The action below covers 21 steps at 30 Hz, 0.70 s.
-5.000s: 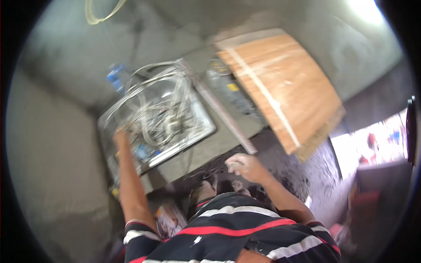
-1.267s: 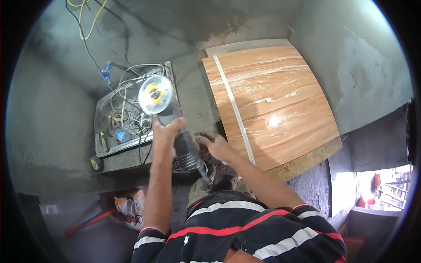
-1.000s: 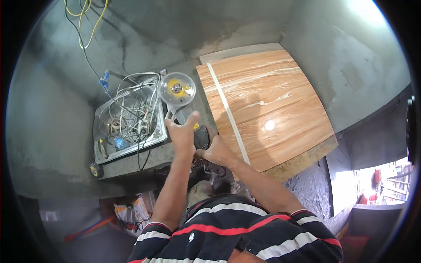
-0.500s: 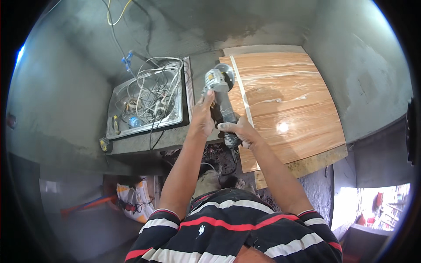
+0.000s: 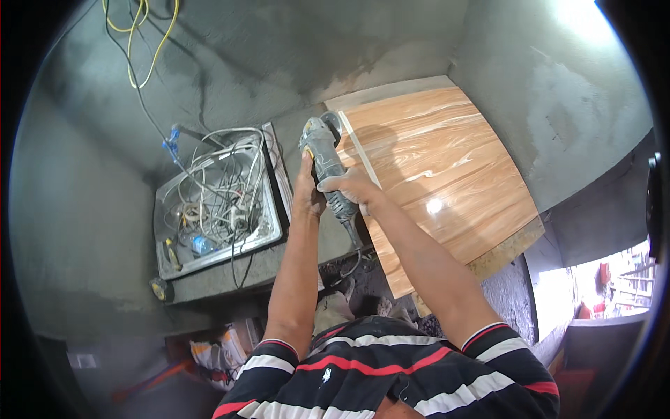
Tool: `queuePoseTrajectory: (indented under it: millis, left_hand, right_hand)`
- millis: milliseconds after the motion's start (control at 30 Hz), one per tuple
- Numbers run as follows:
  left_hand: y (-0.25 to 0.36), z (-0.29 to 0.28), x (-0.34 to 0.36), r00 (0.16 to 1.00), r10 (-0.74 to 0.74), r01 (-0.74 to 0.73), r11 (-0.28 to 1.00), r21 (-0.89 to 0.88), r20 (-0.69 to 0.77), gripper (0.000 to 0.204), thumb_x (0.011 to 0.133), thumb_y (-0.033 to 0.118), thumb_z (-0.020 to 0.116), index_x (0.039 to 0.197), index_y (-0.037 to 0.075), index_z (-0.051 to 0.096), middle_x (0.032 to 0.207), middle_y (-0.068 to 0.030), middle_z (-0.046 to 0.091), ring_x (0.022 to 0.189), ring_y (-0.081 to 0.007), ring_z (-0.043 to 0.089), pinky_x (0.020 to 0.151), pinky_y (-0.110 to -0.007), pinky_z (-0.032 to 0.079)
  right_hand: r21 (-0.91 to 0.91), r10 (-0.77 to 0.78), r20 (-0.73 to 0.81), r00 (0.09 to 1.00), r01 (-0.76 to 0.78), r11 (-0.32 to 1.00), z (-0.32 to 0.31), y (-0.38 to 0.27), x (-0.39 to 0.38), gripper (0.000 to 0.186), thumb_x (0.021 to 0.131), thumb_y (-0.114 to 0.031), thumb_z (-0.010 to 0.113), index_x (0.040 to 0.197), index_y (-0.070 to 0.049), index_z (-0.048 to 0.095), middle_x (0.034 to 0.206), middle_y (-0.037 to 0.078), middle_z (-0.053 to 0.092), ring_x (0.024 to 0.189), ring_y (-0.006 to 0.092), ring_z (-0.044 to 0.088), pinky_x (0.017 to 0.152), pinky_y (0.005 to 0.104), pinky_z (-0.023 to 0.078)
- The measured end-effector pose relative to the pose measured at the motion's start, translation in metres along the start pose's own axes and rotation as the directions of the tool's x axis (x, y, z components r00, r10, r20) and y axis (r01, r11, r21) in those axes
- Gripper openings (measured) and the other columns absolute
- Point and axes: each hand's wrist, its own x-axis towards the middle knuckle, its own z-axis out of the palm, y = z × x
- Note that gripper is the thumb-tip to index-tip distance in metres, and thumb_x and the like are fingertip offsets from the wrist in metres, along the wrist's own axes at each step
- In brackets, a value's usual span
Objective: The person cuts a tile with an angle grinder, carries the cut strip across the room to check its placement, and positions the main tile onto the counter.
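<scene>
An angle grinder (image 5: 323,155) with a dusty grey body is gripped by both hands, its head pointing away from me. My left hand (image 5: 308,190) closes on the left side of the body, thumb pointing up along it. Around the rear part wraps my right hand (image 5: 351,187). The grinder's disc (image 5: 333,126) sits on the right of the head, beside the far end of a pale strip (image 5: 360,146) along the left side of a glossy wood-patterned tile (image 5: 436,164). Whether the disc touches the tile or is spinning, I cannot tell.
Left of the tile is a sink (image 5: 273,209) filled with tangled cables, a plastic bottle (image 5: 202,244) and a yellow-black tool (image 5: 172,254). A tape measure (image 5: 160,288) lies by its near corner. Yellow cable (image 5: 155,66) hangs on the wall. Bags (image 5: 222,355) stand low at left.
The grinder has turned in my hands, so more of its body's top shows and its disc is seen more edge-on. My head view has shifted, moving the whole scene in the picture.
</scene>
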Motion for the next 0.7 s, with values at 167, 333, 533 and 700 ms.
queuePoseTrajectory:
  millis: [167,333,533,700]
  left_hand:
    - [0.002,-0.03,0.041,0.992,-0.027,0.028,1.0,0.012,-0.123,0.057,0.109,0.054,0.047,0.133,0.003,0.059,0.108,-0.0148,0.071,0.093,-0.029,0.072,0.083,-0.044,0.06]
    - [0.01,-0.049,0.054,0.994,-0.068,0.065,0.997,-0.034,-0.091,0.059,0.107,0.054,0.054,0.137,0.004,0.058,0.118,-0.0149,0.07,0.101,-0.0315,0.071,0.091,-0.044,0.057]
    - [0.007,-0.065,0.072,0.997,-0.062,0.053,0.986,-0.159,-0.053,0.053,0.109,0.05,0.051,0.132,0.003,0.058,0.11,-0.0178,0.071,0.09,-0.0332,0.072,0.083,-0.048,0.06]
    - [-0.007,-0.085,0.095,0.98,-0.015,-0.009,0.992,-0.122,-0.2,0.051,0.11,0.049,0.045,0.129,0.004,0.06,0.103,-0.0173,0.071,0.086,-0.0325,0.072,0.078,-0.048,0.06]
  right_hand:
    - [-0.215,-0.018,-0.126,0.992,-0.01,0.976,0.023,-0.008,0.037,0.051,0.071,-0.023,0.082,0.11,0.009,0.071,0.093,0.015,0.073,0.073,0.0227,0.069,0.067,0.0376,0.055]
    - [-0.242,-0.067,-0.147,0.987,0.03,0.97,0.028,-0.01,0.062,0.057,0.069,-0.024,0.084,0.112,0.01,0.071,0.096,0.016,0.073,0.079,0.0252,0.07,0.071,0.039,0.056]
    - [-0.265,0.035,-0.106,0.994,-0.063,0.962,0.02,-0.004,0.092,0.061,0.066,-0.027,0.084,0.112,0.011,0.071,0.099,0.018,0.072,0.084,0.0258,0.069,0.073,0.0381,0.055]
    - [-0.458,0.053,-0.131,0.99,-0.108,0.882,0.023,0.003,0.119,0.063,0.065,-0.028,0.083,0.112,0.012,0.071,0.101,0.018,0.073,0.085,0.0253,0.068,0.075,0.037,0.054]
